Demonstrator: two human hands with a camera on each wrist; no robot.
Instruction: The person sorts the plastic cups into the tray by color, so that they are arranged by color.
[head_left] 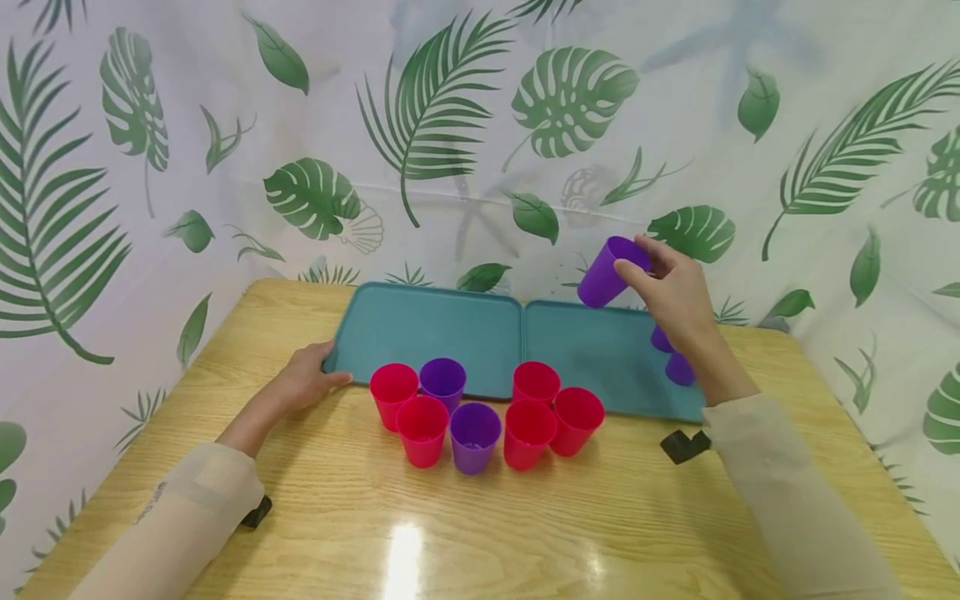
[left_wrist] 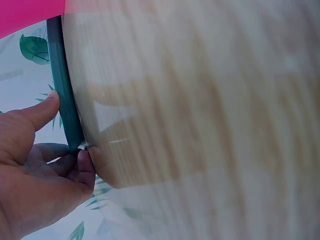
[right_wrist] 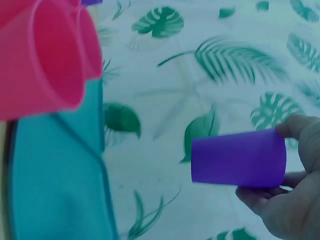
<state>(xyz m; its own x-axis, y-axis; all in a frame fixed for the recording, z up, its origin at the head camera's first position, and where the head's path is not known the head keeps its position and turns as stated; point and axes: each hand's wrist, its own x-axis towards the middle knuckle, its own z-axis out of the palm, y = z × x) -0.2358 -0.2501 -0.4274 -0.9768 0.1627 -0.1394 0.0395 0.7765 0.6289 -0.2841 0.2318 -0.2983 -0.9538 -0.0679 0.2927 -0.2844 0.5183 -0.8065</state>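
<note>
My right hand (head_left: 681,293) holds a purple cup (head_left: 602,278) by its rim end, tilted in the air above the right teal tray (head_left: 592,354). In the right wrist view, thumb and fingers pinch the cup's wide end. Two other purple cups (head_left: 679,369) stand on that tray, partly hidden by the right hand and wrist. My left hand (head_left: 303,379) grips the front left corner of the left teal tray (head_left: 427,329). Its thumb (left_wrist: 49,107) presses the tray's side in the left wrist view, with the other fingers curled at the corner.
Several red cups (head_left: 422,433) and two purple cups (head_left: 475,442) stand mouth up in a group along the trays' front edges. Black wrist straps (head_left: 682,447) show near both sleeves. A leaf-patterned cloth (head_left: 450,217) hangs behind the wooden table (head_left: 322,500).
</note>
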